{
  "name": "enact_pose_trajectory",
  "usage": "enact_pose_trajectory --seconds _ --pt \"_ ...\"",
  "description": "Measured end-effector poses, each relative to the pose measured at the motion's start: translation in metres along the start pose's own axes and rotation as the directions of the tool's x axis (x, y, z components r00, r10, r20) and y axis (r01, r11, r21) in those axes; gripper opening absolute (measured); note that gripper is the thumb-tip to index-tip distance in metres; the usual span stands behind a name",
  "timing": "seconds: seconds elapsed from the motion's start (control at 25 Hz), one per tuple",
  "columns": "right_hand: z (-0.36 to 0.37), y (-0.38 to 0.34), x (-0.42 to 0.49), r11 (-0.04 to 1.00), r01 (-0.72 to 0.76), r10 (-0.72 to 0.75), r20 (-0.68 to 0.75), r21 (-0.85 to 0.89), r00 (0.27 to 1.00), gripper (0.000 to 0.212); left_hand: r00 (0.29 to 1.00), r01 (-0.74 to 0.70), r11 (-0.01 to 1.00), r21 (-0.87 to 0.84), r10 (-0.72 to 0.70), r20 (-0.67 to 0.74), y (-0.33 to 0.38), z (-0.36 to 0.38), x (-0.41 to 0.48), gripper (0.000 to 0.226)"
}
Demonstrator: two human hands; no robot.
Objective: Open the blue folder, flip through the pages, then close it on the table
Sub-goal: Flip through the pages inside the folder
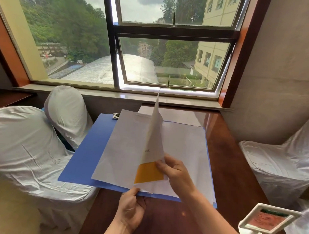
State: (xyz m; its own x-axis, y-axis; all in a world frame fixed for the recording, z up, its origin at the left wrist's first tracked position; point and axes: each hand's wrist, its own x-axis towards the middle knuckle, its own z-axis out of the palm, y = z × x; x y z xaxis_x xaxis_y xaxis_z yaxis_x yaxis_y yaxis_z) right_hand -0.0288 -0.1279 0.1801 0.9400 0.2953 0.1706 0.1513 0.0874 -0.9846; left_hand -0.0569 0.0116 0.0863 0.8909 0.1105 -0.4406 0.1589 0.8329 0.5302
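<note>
The blue folder (pixel 86 154) lies open on the dark wooden table (pixel 236 172), its left cover hanging past the table's left edge. White pages fill both halves. One page (pixel 155 138) stands nearly upright in the middle, with an orange block near its lower end. My right hand (pixel 176 172) pinches the lower edge of this raised page between thumb and fingers. My left hand (pixel 131 208) grips the folder's near edge and the bottom corners of the left-hand sheets. A metal clip (pixel 116 116) shows at the folder's far left top.
Two chairs in white covers (pixel 35 147) stand close to the table's left side, under the folder's overhanging cover. Another covered chair (pixel 280 165) is at the right. A white-framed stand (pixel 267 220) sits on the table's near right corner. A window sill runs behind the table.
</note>
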Motion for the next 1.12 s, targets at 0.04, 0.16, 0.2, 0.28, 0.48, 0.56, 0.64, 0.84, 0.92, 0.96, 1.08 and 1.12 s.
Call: enact_pose_trajectory --seconds 0.04,0.16,0.2,0.28,0.48,0.56,0.64,0.84,0.92,0.96,1.08,1.12 --pt "0.007 0.001 0.004 0.999 0.008 -0.007 0.036 -0.031 0.999 0.023 1.0 -0.002 1.0 0.001 0.002 0.005 -0.001 0.0 -0.001 0.025" --pt "0.027 0.005 0.013 0.993 0.017 -0.006 0.095 -0.116 0.995 0.022 0.998 -0.029 0.999 -0.044 0.031 0.057 -0.002 0.001 -0.005 0.031" --pt "0.033 0.008 0.017 0.982 0.023 -0.004 0.101 -0.189 0.995 0.023 0.997 -0.038 0.996 -0.075 0.044 0.067 -0.003 0.001 -0.006 0.036" --pt "0.043 0.019 0.023 0.864 0.051 0.002 0.104 -0.501 0.995 0.026 0.993 -0.015 0.99 -0.143 0.031 0.116 -0.003 0.001 -0.007 0.048" --pt "0.051 0.048 0.012 0.499 0.163 -0.033 0.17 -0.851 0.985 0.059 0.952 0.187 0.962 -0.198 -0.128 0.279 0.005 0.001 -0.014 0.058" --pt "0.052 0.054 0.01 0.47 0.185 -0.066 0.175 -0.863 0.982 0.071 0.938 0.193 0.953 -0.234 -0.109 0.329 0.006 0.007 -0.018 0.059" --pt "0.052 0.054 0.011 0.477 0.198 -0.078 0.184 -0.856 0.98 0.076 0.888 0.232 0.913 -0.336 -0.058 0.455 0.004 0.012 -0.019 0.05" --pt "0.05 0.05 0.007 0.519 0.206 -0.062 0.203 -0.83 0.977 0.072 0.959 0.142 0.968 -0.205 -0.084 0.269 0.0 0.003 -0.01 0.058" --pt "0.049 0.041 0.004 0.621 0.176 -0.046 0.189 -0.764 0.981 0.058 0.964 0.134 0.981 -0.138 -0.097 0.248 0.0 0.005 -0.007 0.056" --pt "0.046 0.038 0.0 0.686 0.145 -0.059 0.145 -0.713 0.988 0.047 0.97 0.117 0.988 -0.1 -0.092 0.225 0.001 0.005 -0.006 0.055" --pt "0.009 0.036 -0.02 0.713 0.045 -0.243 -0.186 -0.7 0.952 0.038 0.989 -0.025 0.996 -0.089 0.037 0.14 0.013 0.0 0.002 0.054" --pt "-0.011 0.036 -0.029 0.676 -0.051 -0.282 -0.322 -0.735 0.904 0.044 0.99 -0.06 0.995 -0.084 0.07 0.125 0.019 -0.003 0.004 0.054"
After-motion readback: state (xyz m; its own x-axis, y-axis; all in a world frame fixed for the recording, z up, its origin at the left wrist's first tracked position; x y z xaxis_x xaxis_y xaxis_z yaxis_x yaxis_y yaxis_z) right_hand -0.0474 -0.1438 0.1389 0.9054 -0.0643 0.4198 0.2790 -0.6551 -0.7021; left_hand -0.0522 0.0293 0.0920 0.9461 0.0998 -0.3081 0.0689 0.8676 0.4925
